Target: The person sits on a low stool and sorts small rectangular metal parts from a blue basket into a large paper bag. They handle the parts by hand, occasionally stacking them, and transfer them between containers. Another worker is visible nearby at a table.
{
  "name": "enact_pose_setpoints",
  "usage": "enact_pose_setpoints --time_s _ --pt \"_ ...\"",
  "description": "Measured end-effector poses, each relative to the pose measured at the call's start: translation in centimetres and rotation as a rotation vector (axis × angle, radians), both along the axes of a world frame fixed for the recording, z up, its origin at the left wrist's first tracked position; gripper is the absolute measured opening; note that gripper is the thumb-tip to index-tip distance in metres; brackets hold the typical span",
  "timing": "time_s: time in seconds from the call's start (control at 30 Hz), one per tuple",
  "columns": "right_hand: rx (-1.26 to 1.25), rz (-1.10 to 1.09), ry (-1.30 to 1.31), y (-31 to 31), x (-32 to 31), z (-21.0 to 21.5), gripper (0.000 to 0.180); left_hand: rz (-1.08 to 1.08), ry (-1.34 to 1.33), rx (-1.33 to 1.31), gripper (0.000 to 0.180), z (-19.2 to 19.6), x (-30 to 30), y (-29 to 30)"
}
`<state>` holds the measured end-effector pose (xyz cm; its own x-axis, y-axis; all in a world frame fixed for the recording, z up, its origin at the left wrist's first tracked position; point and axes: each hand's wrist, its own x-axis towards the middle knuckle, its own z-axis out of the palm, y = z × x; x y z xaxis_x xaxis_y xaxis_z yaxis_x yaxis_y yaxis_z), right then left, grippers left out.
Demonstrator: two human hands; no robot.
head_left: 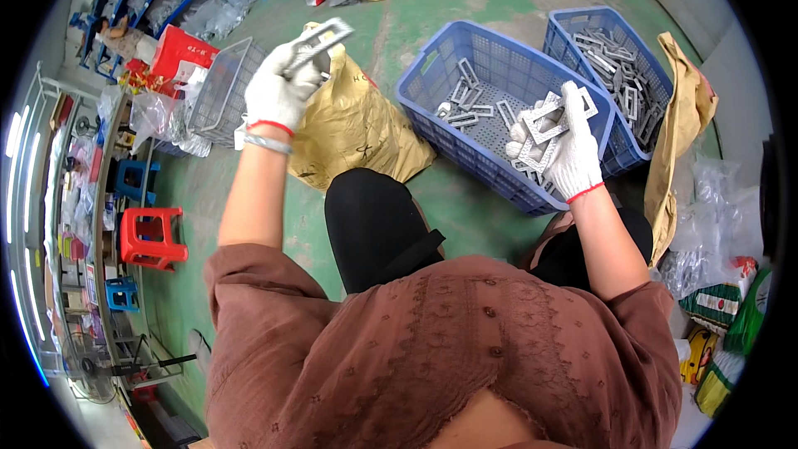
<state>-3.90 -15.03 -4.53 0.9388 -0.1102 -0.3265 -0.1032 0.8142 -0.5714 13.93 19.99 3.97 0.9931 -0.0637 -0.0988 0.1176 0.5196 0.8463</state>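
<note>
My left hand, in a white knitted glove with a red cuff, is closed on a grey rectangular metal frame, slightly blurred. It is raised over the top of a tan sack, whose contents I cannot see. Over the near blue plastic crate, my right hand, gloved alike, grips several similar metal frames, with its thumb pointing up along them. More loose frames are scattered on the crate's bottom. My right hand hides part of that crate's right end.
Behind it stands a second blue crate heaped with grey metal parts. A flattened tan sack leans at its right. A wire basket, a red stool and shelving stand to the left. Clear plastic bags lie at the right.
</note>
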Motion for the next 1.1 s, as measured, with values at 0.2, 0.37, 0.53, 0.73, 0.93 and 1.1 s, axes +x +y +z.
enact_pose_setpoints --time_s 0.2,0.37,0.53,0.73,0.93,1.1 --pt "0.168 0.170 -0.135 -0.1 0.6 -0.6 0.051 -0.051 -0.327 1.787 0.032 -0.8 6.6 11.3" --pt "0.247 0.268 -0.187 0.8 0.5 0.7 0.076 0.034 -0.559 1.694 0.047 2.6 -0.5 -1.8" --pt "0.157 0.109 -0.191 1.2 0.3 1.2 0.078 -0.535 -0.688 1.660 0.070 1.1 -9.3 -13.8" --pt "0.118 -0.020 -0.176 1.4 0.4 0.1 0.079 -0.428 -0.829 1.655 0.067 -2.3 -13.2 -18.2" --pt "0.016 -0.052 -0.210 0.7 -0.1 -0.2 0.083 -0.467 -0.670 1.204 0.034 -1.9 -13.2 -19.6" --pt "-0.018 -0.004 -0.261 0.4 -0.3 0.6 0.084 -0.479 -0.674 0.991 0.021 -3.7 -12.2 -19.2"
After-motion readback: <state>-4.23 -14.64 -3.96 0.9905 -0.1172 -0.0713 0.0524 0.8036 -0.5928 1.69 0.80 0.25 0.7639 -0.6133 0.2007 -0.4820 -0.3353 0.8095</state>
